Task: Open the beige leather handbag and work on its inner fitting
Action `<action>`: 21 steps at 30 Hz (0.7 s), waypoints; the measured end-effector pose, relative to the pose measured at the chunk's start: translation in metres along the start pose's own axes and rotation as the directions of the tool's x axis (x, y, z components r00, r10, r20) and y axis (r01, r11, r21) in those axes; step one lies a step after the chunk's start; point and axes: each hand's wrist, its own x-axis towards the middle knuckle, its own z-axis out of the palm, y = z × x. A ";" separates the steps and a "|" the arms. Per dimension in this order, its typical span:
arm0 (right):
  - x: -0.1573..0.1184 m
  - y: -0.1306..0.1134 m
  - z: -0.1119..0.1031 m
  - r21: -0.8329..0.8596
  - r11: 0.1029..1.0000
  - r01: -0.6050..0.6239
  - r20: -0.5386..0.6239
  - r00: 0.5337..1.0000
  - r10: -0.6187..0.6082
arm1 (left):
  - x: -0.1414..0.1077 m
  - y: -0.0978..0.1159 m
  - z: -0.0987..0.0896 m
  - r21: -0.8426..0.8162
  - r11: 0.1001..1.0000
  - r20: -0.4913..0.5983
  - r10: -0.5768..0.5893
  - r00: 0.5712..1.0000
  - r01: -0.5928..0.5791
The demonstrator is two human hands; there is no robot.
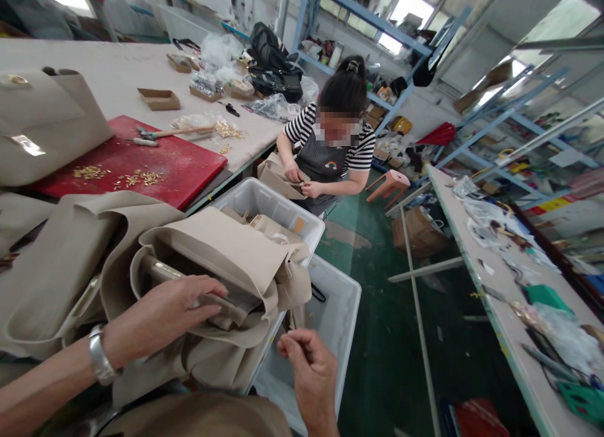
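Note:
In the head view a beige handbag [226, 248] lies on its side, its mouth toward me and a gold strip along the inner edge. My left hand [179, 308], with a metal bracelet at the wrist, reaches over the mouth, fingers stretched out and touching or just above the inner panel. To the right, my right hand [309, 371] is raised above a white plastic bin [346, 317], thumb and forefinger pinched together. Whatever they hold, if anything, is too small to make out. More beige bag pieces [61, 261] are heaped to the left.
A red board [189, 166] holds a hammer [189, 131] and small gold fittings [144, 177]. A finished-looking beige bag [47, 125] stands behind the heap. Across the bins a person [330, 141] works on a beige piece. A cluttered bench [472, 248] runs along the right.

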 end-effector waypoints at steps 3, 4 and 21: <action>-0.001 -0.004 0.003 -0.006 1.000 0.015 0.005 1.000 -0.015 | 0.017 0.012 0.004 0.131 0.984 0.176 0.096 0.980 -0.120; -0.001 -0.005 0.003 -0.012 0.999 0.034 0.005 0.999 -0.034 | 0.022 0.016 0.006 0.157 0.974 0.221 0.125 0.967 -0.162; 0.003 0.007 0.009 -0.026 0.999 -0.035 0.000 0.999 0.035 | 0.060 0.022 0.010 0.133 0.924 0.741 0.149 0.655 -0.360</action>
